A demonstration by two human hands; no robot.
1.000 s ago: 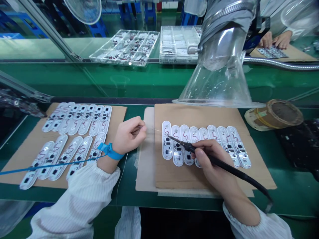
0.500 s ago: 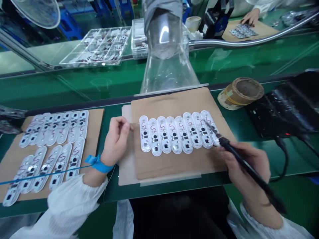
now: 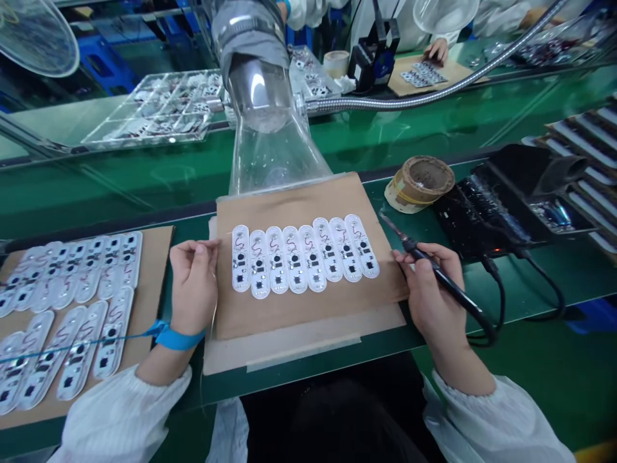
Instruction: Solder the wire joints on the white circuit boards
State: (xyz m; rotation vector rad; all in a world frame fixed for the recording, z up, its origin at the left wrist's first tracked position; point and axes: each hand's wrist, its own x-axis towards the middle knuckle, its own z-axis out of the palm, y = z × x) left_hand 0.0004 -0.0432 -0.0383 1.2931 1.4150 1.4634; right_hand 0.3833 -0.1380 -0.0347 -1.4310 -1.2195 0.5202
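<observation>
A row of several white oval circuit boards [image 3: 294, 260] with red wires lies on a brown cardboard sheet [image 3: 289, 316]. My left hand [image 3: 195, 280], with a blue strap round the wrist, is at the sheet's left edge, its fingers pinched on a thin wire [image 3: 214, 305] that hangs down. In my right hand [image 3: 431, 292] is a black soldering iron [image 3: 446, 280]; its tip points up and left, to the right of the boards and off them. The fingers of this hand are near the sheet's right edge.
More boards [image 3: 113, 331] lie on cardboard at the left. A round cardboard pot [image 3: 419, 183] and a black device [image 3: 475, 218] stand at the right. Behind the sheet is a clear fume hood [image 3: 274, 157]. Another person's hand [image 3: 437, 50] is across the divider.
The view has shifted to the right. The iron's tip has moved off the rightmost boards to their right. My left hand has come to the edge of the brown sheet.
</observation>
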